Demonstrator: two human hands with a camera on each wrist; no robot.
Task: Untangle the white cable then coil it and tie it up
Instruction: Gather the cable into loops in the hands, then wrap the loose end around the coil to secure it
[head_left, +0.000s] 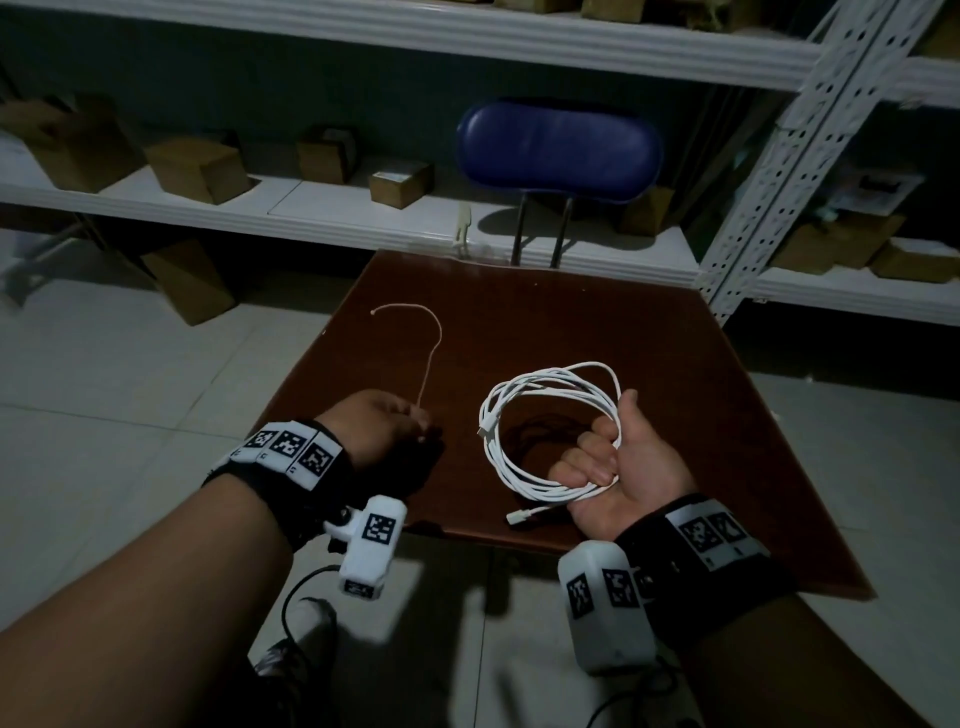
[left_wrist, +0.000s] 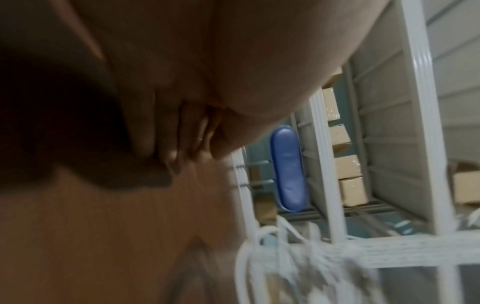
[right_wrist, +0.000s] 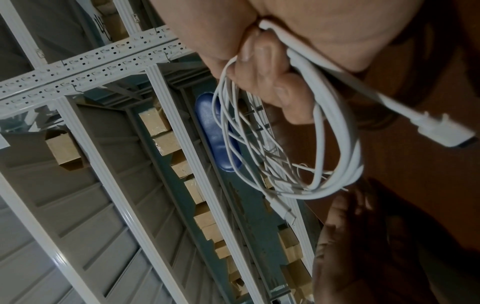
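Note:
My right hand (head_left: 602, 457) is palm up over the brown table (head_left: 649, 322), its fingers curled round the white cable (head_left: 498, 415), which is wound into a coil of several loops. One connector (head_left: 522, 517) hangs out below the fist, and another sits on the coil's left side. The right wrist view shows the fingers (right_wrist: 262, 67) closed on the cable (right_wrist: 335, 148) and the plug (right_wrist: 441, 133) sticking out. To the left, my left hand (head_left: 384, 423) rests on the table and pinches the near end of a thin pale string (head_left: 435, 343), which curves away across the tabletop. Its fingers (left_wrist: 182, 133) are curled.
A blue chair back (head_left: 558, 148) stands behind the table's far edge. White metal shelving (head_left: 363, 218) with several cardboard boxes (head_left: 195, 169) runs along the back, and a perforated upright (head_left: 769, 171) rises at the right. Pale tiled floor (head_left: 130, 374) surrounds the table.

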